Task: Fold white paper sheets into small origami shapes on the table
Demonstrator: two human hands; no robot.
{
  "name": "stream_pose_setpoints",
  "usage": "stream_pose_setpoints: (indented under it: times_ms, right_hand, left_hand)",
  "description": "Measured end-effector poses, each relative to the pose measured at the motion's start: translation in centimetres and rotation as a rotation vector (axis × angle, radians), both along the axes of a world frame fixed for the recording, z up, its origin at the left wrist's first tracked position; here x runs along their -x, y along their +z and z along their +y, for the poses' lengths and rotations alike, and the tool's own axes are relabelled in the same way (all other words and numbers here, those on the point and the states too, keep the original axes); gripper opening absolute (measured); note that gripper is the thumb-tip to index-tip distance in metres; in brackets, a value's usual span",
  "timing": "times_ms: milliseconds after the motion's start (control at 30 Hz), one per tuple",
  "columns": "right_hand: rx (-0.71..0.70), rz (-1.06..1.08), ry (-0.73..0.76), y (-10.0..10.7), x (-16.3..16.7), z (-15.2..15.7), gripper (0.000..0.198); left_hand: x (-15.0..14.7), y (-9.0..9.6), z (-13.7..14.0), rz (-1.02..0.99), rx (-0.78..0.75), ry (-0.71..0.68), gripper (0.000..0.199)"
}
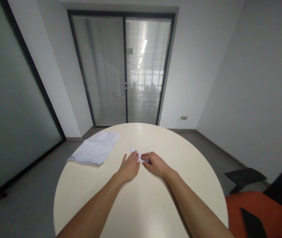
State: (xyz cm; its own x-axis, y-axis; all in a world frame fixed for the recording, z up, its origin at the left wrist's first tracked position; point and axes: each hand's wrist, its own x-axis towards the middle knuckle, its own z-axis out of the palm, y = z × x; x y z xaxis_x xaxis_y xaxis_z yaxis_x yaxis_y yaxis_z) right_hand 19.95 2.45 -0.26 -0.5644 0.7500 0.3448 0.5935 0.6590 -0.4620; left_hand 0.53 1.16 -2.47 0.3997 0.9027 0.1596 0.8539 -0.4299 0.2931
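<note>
A small piece of folded white paper (139, 158) lies near the middle of the round table, largely covered by my hands. Flat across its left part rests my left hand (129, 166), palm down with the fingers stretched out. At the right end of the paper, my right hand (155, 163) has its fingers curled, with thumb and fingertips pinching the edge. The exact folds are too small and too covered to make out. Left of my hands, a stack of larger white paper sheets (96, 147) lies close to the table's edge.
The round cream table (141, 201) fills the lower middle. An orange chair (260, 211) with black armrests stands close at the right. Beyond the table are a glass door with blinds (101, 72) and white walls. A frosted glass panel (9, 99) is on the left.
</note>
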Motion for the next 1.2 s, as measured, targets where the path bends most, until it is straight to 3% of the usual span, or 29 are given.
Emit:
stream_pose_setpoints:
  times_ms: [433, 833, 1100, 1200]
  right_hand:
    - [-0.026, -0.056, -0.176, -0.7, -1.0, 0.7, 0.031]
    - [0.004, -0.014, -0.150, -0.5, -1.1, 0.5, 0.029]
    - [-0.006, -0.001, -0.087, -0.4, -1.2, 0.4, 0.026]
    - [-0.013, -0.009, -0.073, -0.3, -1.2, 0.4, 0.027]
  left_hand:
    - [0.6, 0.1, 0.5, -0.058, -0.153, 0.064, 0.037]
    - [0.9, 1.2, 0.6, -0.091, -0.257, 0.094, 0.019]
    - [0.9, 0.7, 0.8, -0.226, -0.159, -0.094, 0.029]
    - [0.9, 0.7, 0.7, -0.240, -0.124, -0.100, 0.031]
